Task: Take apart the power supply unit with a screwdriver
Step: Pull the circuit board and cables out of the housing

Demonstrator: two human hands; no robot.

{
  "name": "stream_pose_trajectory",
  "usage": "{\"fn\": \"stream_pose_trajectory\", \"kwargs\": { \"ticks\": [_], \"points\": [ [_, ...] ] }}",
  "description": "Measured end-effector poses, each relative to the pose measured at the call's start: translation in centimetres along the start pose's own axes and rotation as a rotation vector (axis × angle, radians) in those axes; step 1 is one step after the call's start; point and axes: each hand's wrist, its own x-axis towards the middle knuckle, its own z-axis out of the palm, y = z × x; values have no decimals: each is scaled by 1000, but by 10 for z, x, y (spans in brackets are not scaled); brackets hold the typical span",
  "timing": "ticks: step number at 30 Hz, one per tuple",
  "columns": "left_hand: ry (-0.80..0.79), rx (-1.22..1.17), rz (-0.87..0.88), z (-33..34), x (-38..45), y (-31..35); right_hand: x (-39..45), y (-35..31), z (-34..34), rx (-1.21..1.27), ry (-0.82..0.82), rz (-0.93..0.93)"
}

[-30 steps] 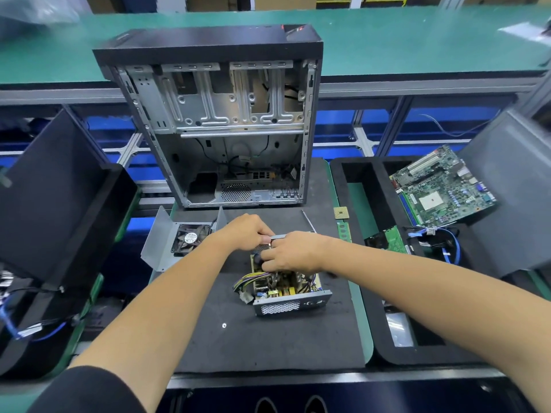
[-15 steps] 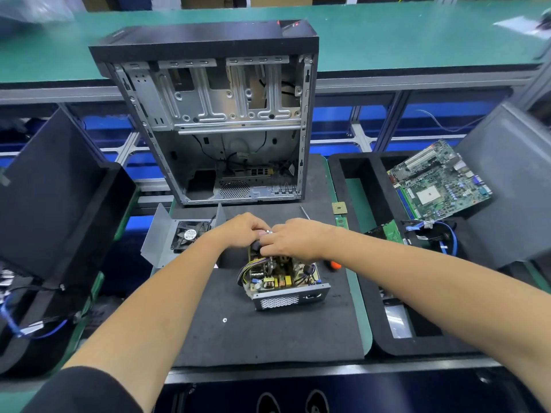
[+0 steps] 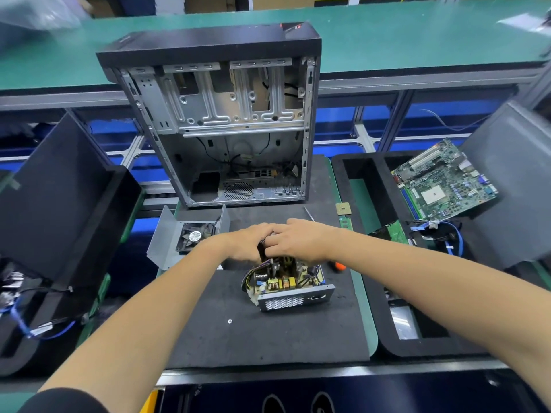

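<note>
**Both hands meet over the far end of the opened power supply**

The left hand (image 3: pixel 249 244) reaches in from the lower left, knuckles up, its fingers curled round a dark part at the far edge of the power supply unit (image 3: pixel 287 283); the right hand (image 3: pixel 301 239) comes across from the right, palm down, its fingers bent over the same spot and touching the left; what exactly the right fingers hold is hidden under the hand, so its grasp cannot be told. The unit lies lidless on the black mat (image 3: pixel 268 338), near its middle, the circuit board and coloured wires bare, its perforated metal end wall facing the person. The screwdriver (image 3: pixel 338 266) lies on the mat just beside the unit, mostly covered by the right forearm; only the orange handle end and, beyond the hand, a thin metal shaft show. A small screw (image 3: pixel 230 321) lies alone on the mat, nearer the person; the removed metal cover with its fan (image 3: pixel 195 235) sits to the left, under the left forearm's line; the empty computer case (image 3: pixel 226 126) stands upright behind the hands; a motherboard (image 3: pixel 444 181) leans in the black foam tray (image 3: pixel 384 332) on the right.
</note>
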Motion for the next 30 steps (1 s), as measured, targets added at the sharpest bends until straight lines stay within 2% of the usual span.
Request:
{"fn": "stream_pose_trajectory", "kwargs": {
  "ticks": [7, 12, 22, 26, 30],
  "points": [
    [31, -104, 90, -2, 2, -5, -3, -5, 9, -107, 30, 19],
    [-30, -108, 51, -8, 10, 2, -6, -4, 3, -195, 46, 24],
    [-35, 84, 89, 0, 21, 8, -10, -4, 7, -282, 114, 3],
    [-26, 227, 75, 0, 23, 11, -11, -4, 6, -289, 112, -33],
    [-38, 224, 101, -1, 23, 15, -10, -5, 10, -308, 111, -41]
  ]
}}
